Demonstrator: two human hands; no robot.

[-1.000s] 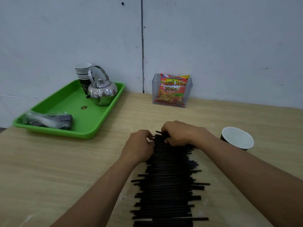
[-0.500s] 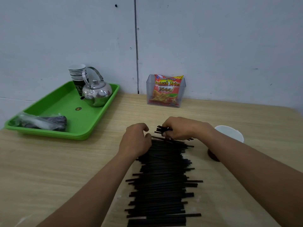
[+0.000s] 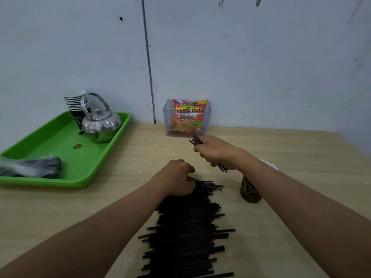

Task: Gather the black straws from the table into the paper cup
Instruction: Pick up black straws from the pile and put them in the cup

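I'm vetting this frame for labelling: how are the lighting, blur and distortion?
Head view: soft, even light, only faint shadows on the table; bright reflections on the kettle; the black straws merge into a dark mass; the right hand looks slightly soft; the wall seam leans, suggesting wide-angle distortion.

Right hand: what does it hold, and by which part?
The right hand grips a small bundle of black straws around its middle; both ends stick out.

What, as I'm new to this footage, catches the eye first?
A long heap of black straws fills the table's middle, the left hand at its far end. The right hand grips a small bunch near the paper cup. A green tray with a shiny kettle sits far left.
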